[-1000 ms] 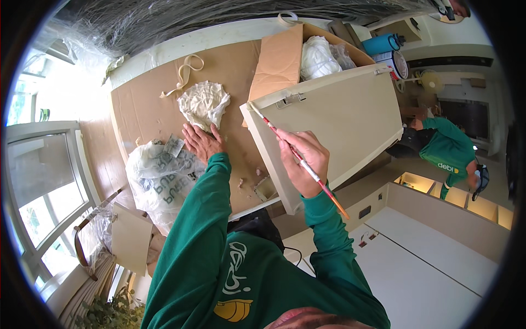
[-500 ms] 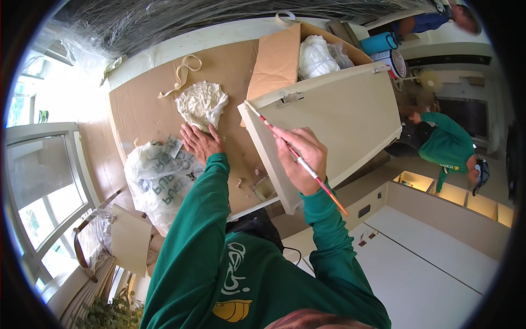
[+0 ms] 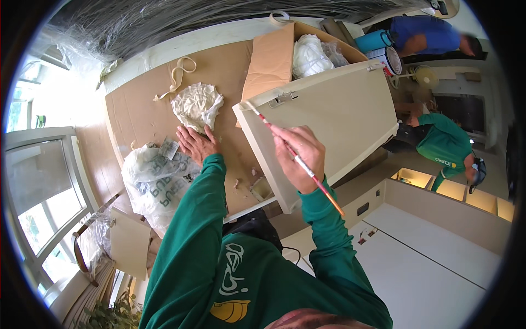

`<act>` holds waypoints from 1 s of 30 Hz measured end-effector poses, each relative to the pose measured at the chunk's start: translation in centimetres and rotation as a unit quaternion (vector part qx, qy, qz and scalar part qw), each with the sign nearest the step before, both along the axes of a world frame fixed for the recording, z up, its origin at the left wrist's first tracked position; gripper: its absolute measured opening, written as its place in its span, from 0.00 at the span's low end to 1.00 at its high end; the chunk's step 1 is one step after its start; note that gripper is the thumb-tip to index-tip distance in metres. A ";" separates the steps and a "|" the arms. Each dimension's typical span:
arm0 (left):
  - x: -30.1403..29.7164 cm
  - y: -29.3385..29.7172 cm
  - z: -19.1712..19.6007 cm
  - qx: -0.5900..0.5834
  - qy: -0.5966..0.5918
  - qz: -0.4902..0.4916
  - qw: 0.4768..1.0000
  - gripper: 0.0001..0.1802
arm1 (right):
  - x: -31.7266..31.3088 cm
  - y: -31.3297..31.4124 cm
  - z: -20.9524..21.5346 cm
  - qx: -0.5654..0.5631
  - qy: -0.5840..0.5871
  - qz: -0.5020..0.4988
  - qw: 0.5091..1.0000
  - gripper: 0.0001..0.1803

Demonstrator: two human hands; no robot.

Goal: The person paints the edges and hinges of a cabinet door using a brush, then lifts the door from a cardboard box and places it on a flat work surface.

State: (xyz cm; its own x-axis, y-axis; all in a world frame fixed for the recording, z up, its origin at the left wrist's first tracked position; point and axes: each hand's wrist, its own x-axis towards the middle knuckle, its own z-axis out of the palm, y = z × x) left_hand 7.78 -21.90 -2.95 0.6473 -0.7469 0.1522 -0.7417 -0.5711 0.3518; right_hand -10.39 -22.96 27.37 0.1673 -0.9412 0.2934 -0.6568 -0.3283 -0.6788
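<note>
Right hand point(image 3: 298, 156) pinches a thin red-handled paintbrush point(image 3: 296, 159), bristles on the upper-left corner of a cream cabinet door panel point(image 3: 339, 118); left hand point(image 3: 194, 143) lies flat and open on the cardboard-covered worktop point(image 3: 137, 115) beside a crumpled white rag point(image 3: 197, 104), bracing.

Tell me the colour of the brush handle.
Red brush handle in the right hand; head view.

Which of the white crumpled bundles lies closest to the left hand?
The crumpled white rag on the brown cardboard, just beyond the left hand. The other white bundle sits farther away inside the open box.
</note>
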 end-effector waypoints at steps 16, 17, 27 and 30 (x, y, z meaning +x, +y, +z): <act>0.0 0.0 -0.2 0.000 -0.008 -0.001 1.000 0.40 | 0.4 -0.2 0.3 -0.050 0.061 -0.005 0.997 0.15; 0.1 0.0 -0.2 0.004 -0.006 -0.001 1.000 0.40 | 0.4 -0.2 0.3 -0.067 0.072 0.029 0.995 0.15; 0.1 0.0 0.0 0.001 -0.010 -0.004 1.000 0.39 | 0.5 -0.3 0.4 -0.077 0.113 -0.032 0.990 0.15; 0.1 0.0 0.1 0.004 -0.010 -0.005 1.000 0.39 | 0.4 -0.3 0.5 -0.075 0.098 -0.013 0.992 0.15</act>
